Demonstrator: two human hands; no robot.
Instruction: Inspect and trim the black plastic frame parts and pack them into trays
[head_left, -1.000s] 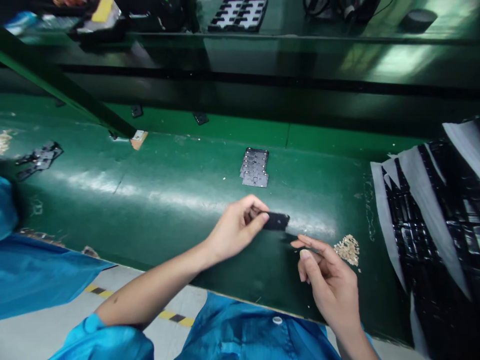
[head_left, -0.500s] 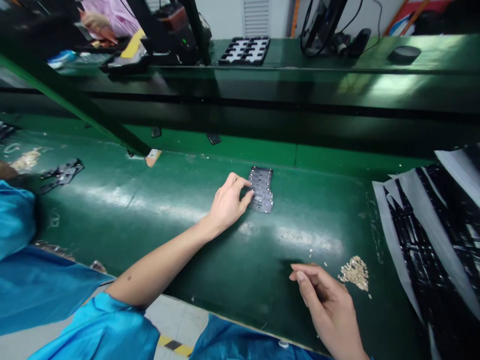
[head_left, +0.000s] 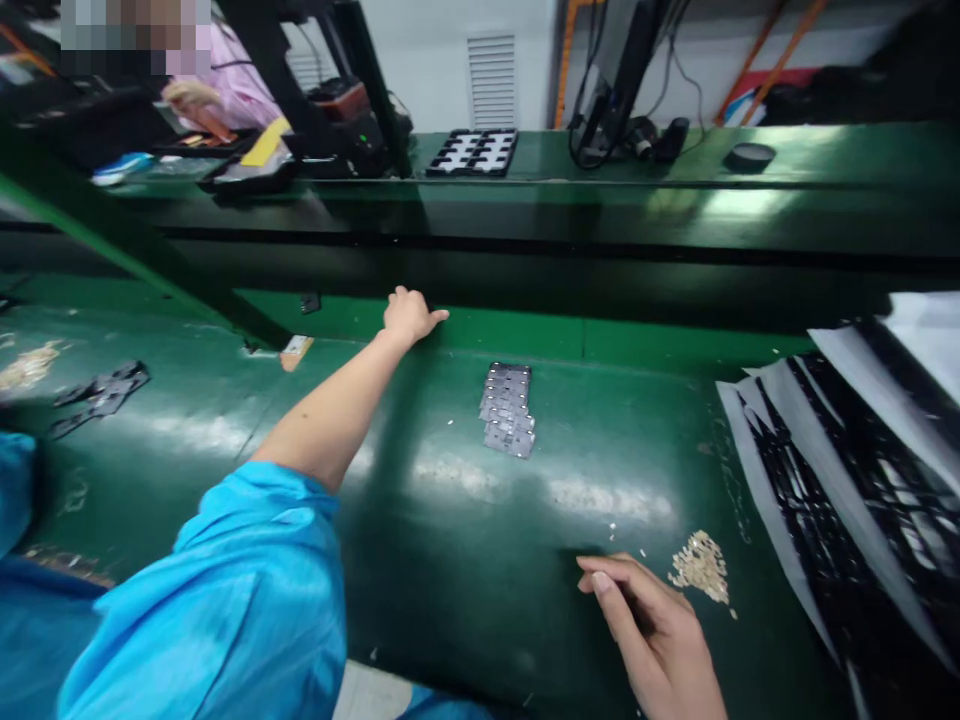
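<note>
Plates (head_left: 508, 412) stretched outward; left hand (head_left: 407, 316), nearer, was beyond-left of them, hold hidden; right hand (head_left: 664, 622), near-right, loosely curled, hold unclear.

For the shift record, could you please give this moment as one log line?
left hand: stretched toward back of table | right hand: beside tan chips | dark plates: overlapping in a column

Left hand (head_left: 409, 316) — stretched to the back of the green bench (head_left: 442, 560); right hand (head_left: 666, 635) — held half-curled beside a heap of pale chips (head_left: 702, 568); overlapped dark plates (head_left: 508, 410) are laid between.
</note>
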